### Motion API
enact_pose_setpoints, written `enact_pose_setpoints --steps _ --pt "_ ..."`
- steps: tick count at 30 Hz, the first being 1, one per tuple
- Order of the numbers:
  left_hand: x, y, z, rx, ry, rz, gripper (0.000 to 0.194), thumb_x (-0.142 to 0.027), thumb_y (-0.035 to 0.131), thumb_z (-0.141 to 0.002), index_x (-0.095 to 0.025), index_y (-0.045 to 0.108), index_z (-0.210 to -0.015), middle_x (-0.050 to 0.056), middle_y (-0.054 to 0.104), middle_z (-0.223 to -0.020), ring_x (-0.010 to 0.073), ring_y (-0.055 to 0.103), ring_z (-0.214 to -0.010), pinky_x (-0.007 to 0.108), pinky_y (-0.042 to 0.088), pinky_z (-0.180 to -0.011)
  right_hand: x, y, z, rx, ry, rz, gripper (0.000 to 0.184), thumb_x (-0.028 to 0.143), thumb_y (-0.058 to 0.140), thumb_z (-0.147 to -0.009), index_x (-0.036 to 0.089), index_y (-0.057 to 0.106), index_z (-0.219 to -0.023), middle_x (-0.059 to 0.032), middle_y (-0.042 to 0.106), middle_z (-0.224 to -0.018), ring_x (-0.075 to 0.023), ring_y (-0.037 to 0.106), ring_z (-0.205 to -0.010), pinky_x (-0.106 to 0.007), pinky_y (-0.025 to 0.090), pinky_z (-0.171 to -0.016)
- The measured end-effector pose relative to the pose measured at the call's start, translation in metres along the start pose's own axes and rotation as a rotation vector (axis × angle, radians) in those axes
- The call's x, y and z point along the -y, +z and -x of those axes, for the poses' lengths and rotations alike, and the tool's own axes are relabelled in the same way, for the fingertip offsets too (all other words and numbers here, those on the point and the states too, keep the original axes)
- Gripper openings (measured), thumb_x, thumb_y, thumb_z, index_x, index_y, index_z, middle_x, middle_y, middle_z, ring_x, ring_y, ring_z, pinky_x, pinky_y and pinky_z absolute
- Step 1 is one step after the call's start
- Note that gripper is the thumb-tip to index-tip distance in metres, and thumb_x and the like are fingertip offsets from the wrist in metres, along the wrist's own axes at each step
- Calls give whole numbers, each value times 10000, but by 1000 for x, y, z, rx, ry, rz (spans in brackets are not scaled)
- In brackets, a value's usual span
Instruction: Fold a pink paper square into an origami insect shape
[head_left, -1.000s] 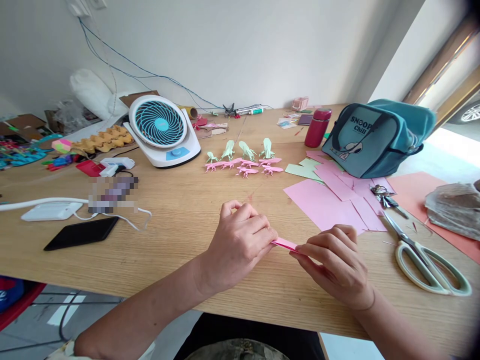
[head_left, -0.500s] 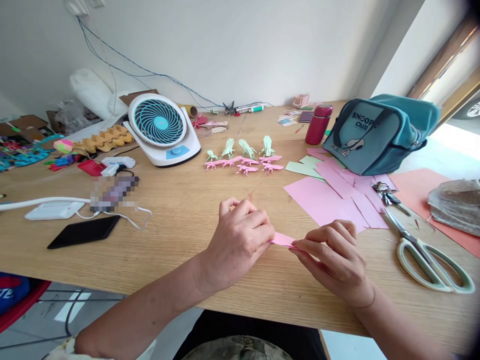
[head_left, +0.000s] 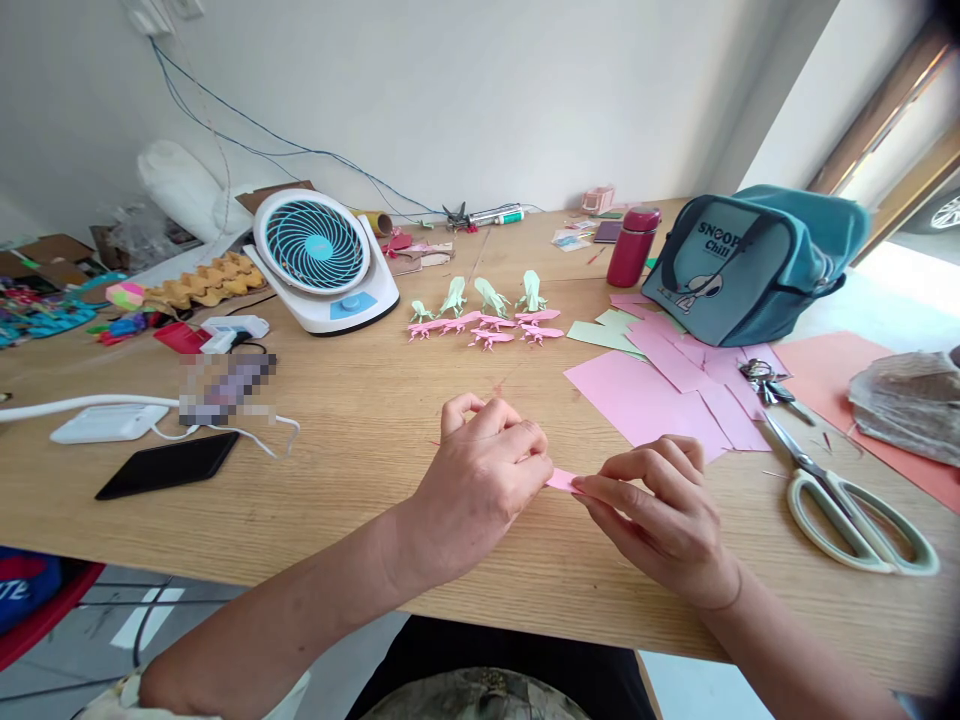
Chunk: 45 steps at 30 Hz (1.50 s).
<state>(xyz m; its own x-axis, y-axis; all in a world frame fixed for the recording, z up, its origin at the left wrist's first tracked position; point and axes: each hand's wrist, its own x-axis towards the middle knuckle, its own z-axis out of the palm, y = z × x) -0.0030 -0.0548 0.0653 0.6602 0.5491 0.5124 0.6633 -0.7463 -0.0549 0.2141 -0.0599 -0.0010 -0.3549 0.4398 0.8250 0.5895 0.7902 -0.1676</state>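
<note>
Two hands share one pink paper strip, (head_left: 562,481) which lies between their fingertips above the near part of the table (head_left: 337,430). Its visible stretch runs from about 9 o'clock to 3 o'clock, dipping a little toward 4; both ends go under fingers, so its full length is hidden. Neither hand is nearer, since each touches an end: the left hand (head_left: 480,490) at the 9 o'clock side, the right hand (head_left: 656,520) at the 3 o'clock side.

The right thumb and forefinger are closed in a pinch on the paper, the other fingers loosely bent. The left fingers curl down over their end with hardly any gap; that thumb is out of sight, so its exact grip cannot be told.

From the strip, pink paper figures (head_left: 489,340) stand at 11 o'clock, a large pink sheet (head_left: 626,395) lies near 1, and scissors (head_left: 851,515) rest past 3.
</note>
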Motion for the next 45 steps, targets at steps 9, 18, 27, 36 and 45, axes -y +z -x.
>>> enact_pose_setpoints --steps 9,18,27,36,45 --pt "-2 -16 -20 278 57 -26 220 -194 574 -956 -166 649 -751 1 681 -824 175 532 -852 408 285 -881 2 -2 -5 43 20 -45 127 156 707 -864 241 706 -957 -13 664 -812 -157 509 -713 -383 328 -734" --pt "30 4 -38 633 -199 263 236 -236 526 -959 -179 674 -784 3 707 -859 163 627 -817 327 383 -831 -8 -1 -3 -4 184 125 151 219 693 -881 224 685 -1032 -50 627 -898 -199 542 -790 -394 356 -756" --pt "46 60 -1 637 -381 291 248 -287 486 -982 -166 651 -841 35 685 -960 217 610 -989 390 390 -908 -4 17 6 407 96 -88 250 174 505 -980 168 624 -1200 -127 640 -1130 -230 589 -957 -399 483 -826" --pt "36 77 26 341 -246 148 142 -248 572 -959 -168 633 -1060 76 630 -1088 234 561 -1056 409 435 -913 -6 27 8 673 125 -29 318 207 516 -966 157 636 -1256 -156 628 -1288 -284 587 -1083 -476 483 -921" --pt "34 71 71 395 38 325 596 -341 535 -978 -73 358 -1481 190 428 -1517 280 376 -1432 422 355 -1183 -5 30 12 659 118 -13 337 206 504 -971 166 631 -1280 -143 618 -1323 -295 580 -1145 -502 481 -972"
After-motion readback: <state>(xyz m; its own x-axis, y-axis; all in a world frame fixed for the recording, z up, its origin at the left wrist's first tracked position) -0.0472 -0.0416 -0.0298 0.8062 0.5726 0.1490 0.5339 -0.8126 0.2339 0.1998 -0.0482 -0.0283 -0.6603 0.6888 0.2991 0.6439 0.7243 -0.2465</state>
